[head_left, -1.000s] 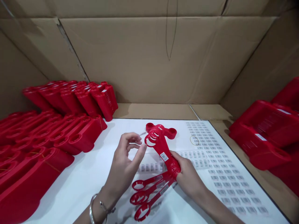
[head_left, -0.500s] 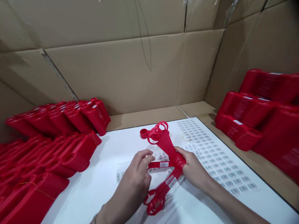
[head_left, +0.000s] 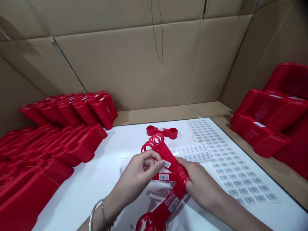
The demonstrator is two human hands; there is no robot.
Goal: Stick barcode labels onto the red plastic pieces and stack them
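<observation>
My right hand (head_left: 196, 183) grips a fanned bunch of thin red plastic strips (head_left: 174, 171) with ring-shaped ends. Several of them carry white barcode labels. Between the thumb and forefinger of my left hand (head_left: 141, 166) is a small barcode sticker (head_left: 166, 164), held close over one of the fanned strips; whether it touches the strip I cannot tell. Behind the bunch, a small stack of red strips (head_left: 161, 131) lies on the white tabletop, a label on its middle. Under and beside my hands are sheets of barcode stickers (head_left: 192, 152).
Banded stacks of red strips (head_left: 79, 144) fill the left side in rows. More red stacks (head_left: 262, 134) are piled at the right. A larger sticker sheet (head_left: 231, 166) and a rubber band (head_left: 196, 138) lie on the white tabletop (head_left: 96, 189). Cardboard walls (head_left: 125, 70) enclose the back and sides.
My left fingers have closed and now pinch a barcode sticker at the fanned strips. The bunch has shifted toward me, and the small stack behind it shows fully. The view has moved slightly.
</observation>
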